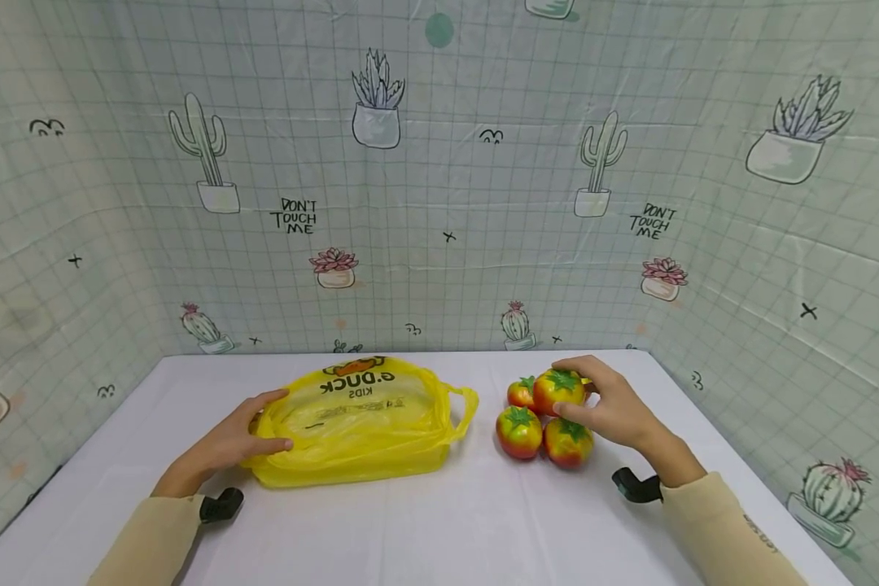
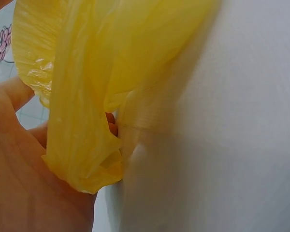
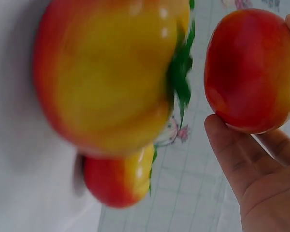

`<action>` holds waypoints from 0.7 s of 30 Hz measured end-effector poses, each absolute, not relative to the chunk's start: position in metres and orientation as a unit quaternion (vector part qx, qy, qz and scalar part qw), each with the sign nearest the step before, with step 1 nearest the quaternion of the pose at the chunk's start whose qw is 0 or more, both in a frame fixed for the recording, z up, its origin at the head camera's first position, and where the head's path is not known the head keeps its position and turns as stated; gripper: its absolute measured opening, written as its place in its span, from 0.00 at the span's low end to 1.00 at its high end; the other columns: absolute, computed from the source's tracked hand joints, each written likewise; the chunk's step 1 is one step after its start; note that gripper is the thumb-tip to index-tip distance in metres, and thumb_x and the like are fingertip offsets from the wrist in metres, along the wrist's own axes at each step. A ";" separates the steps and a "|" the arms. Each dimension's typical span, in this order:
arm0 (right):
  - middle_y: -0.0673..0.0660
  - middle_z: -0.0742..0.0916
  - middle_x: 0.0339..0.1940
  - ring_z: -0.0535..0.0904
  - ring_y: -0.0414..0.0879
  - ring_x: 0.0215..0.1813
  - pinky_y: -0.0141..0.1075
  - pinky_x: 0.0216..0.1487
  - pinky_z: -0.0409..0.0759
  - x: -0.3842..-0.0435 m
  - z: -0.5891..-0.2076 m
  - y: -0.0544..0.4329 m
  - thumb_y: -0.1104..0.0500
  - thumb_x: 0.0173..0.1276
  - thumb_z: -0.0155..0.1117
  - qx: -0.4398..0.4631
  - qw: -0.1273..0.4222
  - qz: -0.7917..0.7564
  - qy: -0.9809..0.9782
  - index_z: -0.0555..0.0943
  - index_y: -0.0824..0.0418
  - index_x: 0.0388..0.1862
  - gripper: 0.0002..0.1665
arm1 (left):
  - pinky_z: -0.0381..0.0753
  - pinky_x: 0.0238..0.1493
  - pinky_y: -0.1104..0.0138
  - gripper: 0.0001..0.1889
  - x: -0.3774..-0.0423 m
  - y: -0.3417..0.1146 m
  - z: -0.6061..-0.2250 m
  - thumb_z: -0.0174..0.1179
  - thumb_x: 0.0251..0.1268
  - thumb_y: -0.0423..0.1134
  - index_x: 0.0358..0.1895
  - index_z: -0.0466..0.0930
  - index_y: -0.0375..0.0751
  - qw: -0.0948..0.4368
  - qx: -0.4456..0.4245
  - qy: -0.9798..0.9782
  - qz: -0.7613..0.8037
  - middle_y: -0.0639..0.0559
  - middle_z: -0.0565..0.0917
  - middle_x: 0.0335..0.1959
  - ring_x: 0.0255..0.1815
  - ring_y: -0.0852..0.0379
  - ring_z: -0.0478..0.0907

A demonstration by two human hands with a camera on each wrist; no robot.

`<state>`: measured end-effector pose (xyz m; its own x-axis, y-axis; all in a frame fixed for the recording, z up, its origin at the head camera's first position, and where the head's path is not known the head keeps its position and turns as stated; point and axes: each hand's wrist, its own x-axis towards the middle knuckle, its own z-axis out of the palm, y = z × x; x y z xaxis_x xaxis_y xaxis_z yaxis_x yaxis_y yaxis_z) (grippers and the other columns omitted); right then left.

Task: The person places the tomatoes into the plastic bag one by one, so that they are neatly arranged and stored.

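Note:
A yellow plastic bag (image 1: 359, 452), printed with a duck's face and lettering, lies on its side with its handle loop toward the right. At its left end my left hand (image 1: 223, 443) holds it, thumb on the near side and fingers on the far side. In the left wrist view, fingertips show past the crumpled film (image 2: 82, 121). My right hand (image 1: 615, 407) grips a red-and-yellow tomato (image 1: 557, 393) with a green leafy top, raised above three similar ones. Two of these, the front-left tomato (image 1: 518, 433) and the front-right tomato (image 1: 568, 443), sit side by side; the back one (image 1: 522, 394) is partly hidden.
A white cloth covers the table (image 1: 439, 529). Patterned sheeting (image 1: 439, 179) with cactus drawings rises behind the table and on both sides. Black wrist mounts (image 1: 222, 505) stick out from both sleeves. The bag's handle (image 1: 469, 411) lies close to the tomatoes.

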<state>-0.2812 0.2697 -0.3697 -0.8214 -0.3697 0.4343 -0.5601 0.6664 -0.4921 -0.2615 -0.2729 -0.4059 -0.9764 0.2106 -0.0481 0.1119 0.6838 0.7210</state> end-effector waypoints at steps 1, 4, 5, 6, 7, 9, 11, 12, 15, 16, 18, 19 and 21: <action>0.49 0.78 0.58 0.74 0.44 0.53 0.45 0.50 0.78 -0.280 -0.369 0.266 0.54 0.59 0.70 0.264 0.150 0.316 -0.899 0.74 0.51 0.60 0.29 | 0.52 0.64 0.34 0.49 -0.261 -0.272 -0.405 0.69 0.53 0.52 0.75 0.51 0.40 0.066 0.086 0.915 0.388 0.28 0.49 0.72 0.68 0.29 0.52; 0.48 0.77 0.58 0.74 0.44 0.53 0.46 0.51 0.78 -0.278 -0.368 0.254 0.54 0.58 0.71 0.286 0.145 0.324 -0.890 0.74 0.50 0.59 0.29 | 0.52 0.64 0.34 0.50 -0.261 -0.271 -0.405 0.69 0.53 0.53 0.75 0.51 0.40 0.068 0.081 0.916 0.386 0.28 0.49 0.71 0.67 0.29 0.53; 0.48 0.77 0.58 0.75 0.44 0.54 0.47 0.51 0.78 -0.278 -0.367 0.250 0.54 0.58 0.70 0.292 0.142 0.328 -0.887 0.74 0.50 0.59 0.29 | 0.52 0.63 0.33 0.50 -0.261 -0.271 -0.405 0.69 0.53 0.53 0.75 0.51 0.40 0.069 0.079 0.916 0.387 0.28 0.49 0.71 0.67 0.29 0.53; 0.48 0.77 0.58 0.75 0.44 0.54 0.47 0.52 0.78 -0.277 -0.367 0.247 0.54 0.58 0.71 0.299 0.139 0.330 -0.885 0.74 0.49 0.59 0.29 | 0.52 0.63 0.33 0.50 -0.261 -0.271 -0.406 0.69 0.53 0.53 0.75 0.51 0.40 0.070 0.077 0.916 0.386 0.28 0.49 0.71 0.67 0.29 0.52; 0.47 0.77 0.58 0.75 0.44 0.54 0.48 0.52 0.78 -0.277 -0.366 0.243 0.54 0.58 0.71 0.304 0.136 0.335 -0.881 0.74 0.49 0.59 0.29 | 0.51 0.63 0.33 0.50 -0.261 -0.271 -0.406 0.69 0.53 0.52 0.75 0.50 0.40 0.071 0.078 0.915 0.389 0.28 0.48 0.71 0.67 0.29 0.52; 0.47 0.77 0.58 0.75 0.44 0.54 0.49 0.54 0.76 -0.276 -0.366 0.236 0.54 0.57 0.71 0.312 0.135 0.334 -0.879 0.74 0.48 0.58 0.29 | 0.51 0.63 0.33 0.50 -0.261 -0.270 -0.406 0.69 0.53 0.53 0.75 0.51 0.40 0.073 0.077 0.915 0.389 0.28 0.48 0.71 0.67 0.29 0.52; 0.45 0.77 0.58 0.74 0.43 0.54 0.48 0.54 0.76 -0.277 -0.365 0.229 0.53 0.57 0.71 0.313 0.131 0.330 -0.881 0.74 0.47 0.58 0.29 | 0.51 0.63 0.33 0.50 -0.260 -0.270 -0.407 0.69 0.52 0.53 0.75 0.50 0.40 0.075 0.074 0.916 0.387 0.28 0.49 0.72 0.67 0.29 0.52; 0.45 0.77 0.58 0.74 0.43 0.54 0.48 0.54 0.76 -0.277 -0.364 0.225 0.52 0.57 0.71 0.315 0.128 0.329 -0.881 0.74 0.46 0.58 0.29 | 0.51 0.63 0.33 0.50 -0.260 -0.270 -0.408 0.69 0.52 0.53 0.75 0.50 0.40 0.075 0.073 0.917 0.385 0.28 0.49 0.72 0.67 0.29 0.52; 0.44 0.76 0.58 0.73 0.41 0.55 0.46 0.53 0.77 -0.279 -0.363 0.213 0.51 0.58 0.71 0.321 0.117 0.330 -0.880 0.74 0.45 0.58 0.29 | 0.52 0.64 0.34 0.50 -0.261 -0.270 -0.407 0.69 0.52 0.53 0.75 0.50 0.41 0.072 0.069 0.918 0.383 0.28 0.49 0.72 0.67 0.30 0.52; 0.43 0.76 0.58 0.73 0.41 0.55 0.45 0.53 0.77 -0.280 -0.363 0.209 0.51 0.58 0.70 0.325 0.114 0.331 -0.879 0.74 0.44 0.58 0.29 | 0.52 0.64 0.33 0.50 -0.261 -0.270 -0.407 0.69 0.52 0.53 0.75 0.50 0.41 0.072 0.068 0.919 0.382 0.28 0.49 0.72 0.67 0.30 0.52; 0.43 0.76 0.58 0.73 0.41 0.55 0.45 0.53 0.77 -0.280 -0.363 0.201 0.52 0.58 0.70 0.335 0.108 0.339 -0.873 0.74 0.45 0.58 0.29 | 0.51 0.64 0.33 0.50 -0.261 -0.270 -0.406 0.69 0.52 0.53 0.75 0.50 0.41 0.071 0.069 0.919 0.381 0.28 0.48 0.72 0.68 0.30 0.52; 0.43 0.76 0.58 0.73 0.40 0.55 0.45 0.53 0.77 -0.280 -0.363 0.198 0.52 0.57 0.70 0.337 0.106 0.341 -0.871 0.74 0.44 0.58 0.28 | 0.51 0.64 0.33 0.50 -0.261 -0.270 -0.405 0.69 0.52 0.53 0.75 0.50 0.41 0.072 0.069 0.919 0.381 0.28 0.48 0.72 0.68 0.29 0.51; 0.42 0.76 0.57 0.73 0.40 0.55 0.44 0.54 0.76 -0.280 -0.363 0.191 0.52 0.57 0.70 0.342 0.104 0.343 -0.868 0.74 0.44 0.58 0.28 | 0.51 0.63 0.33 0.51 -0.262 -0.270 -0.404 0.69 0.52 0.53 0.75 0.50 0.41 0.075 0.072 0.920 0.379 0.28 0.48 0.72 0.68 0.29 0.51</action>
<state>-0.2805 0.1906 -0.3633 -0.7442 -0.5224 0.4163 -0.6658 0.5302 -0.5249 -0.2616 -0.2696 -0.4044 -0.9785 0.1883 -0.0837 0.0748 0.7030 0.7072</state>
